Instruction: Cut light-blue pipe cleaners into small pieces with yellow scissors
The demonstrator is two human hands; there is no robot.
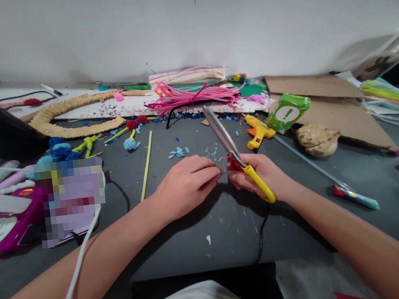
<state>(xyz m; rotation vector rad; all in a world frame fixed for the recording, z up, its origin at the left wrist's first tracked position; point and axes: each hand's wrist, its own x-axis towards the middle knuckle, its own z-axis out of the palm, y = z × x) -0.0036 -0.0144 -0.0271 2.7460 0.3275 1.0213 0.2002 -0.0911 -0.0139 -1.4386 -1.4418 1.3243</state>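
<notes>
My right hand [254, 174] is closed around a pair of scissors [225, 137] with yellow handles, the blades pointing up and away from me. A small red piece [234, 161] shows by the fingertips, beside the scissors' pivot; its kind is unclear. Just to the left, my left hand [191, 184] rests low over the grey table with its fingers pressed together. Whatever those fingers hold, if anything, is hidden. Small light-blue scraps [178, 152] lie beyond my left hand, and a yellow-green stem [146, 166] lies to its left.
A yellow glue gun [258, 131], a green packet [289, 112] and a tan ball-like lump [318, 140] sit at right, near cardboard [344, 123]. Pink pipe cleaners [193, 96] lie at the back. A beige curved ring [48, 118] is at left. A white cable [78, 269] crosses my left forearm.
</notes>
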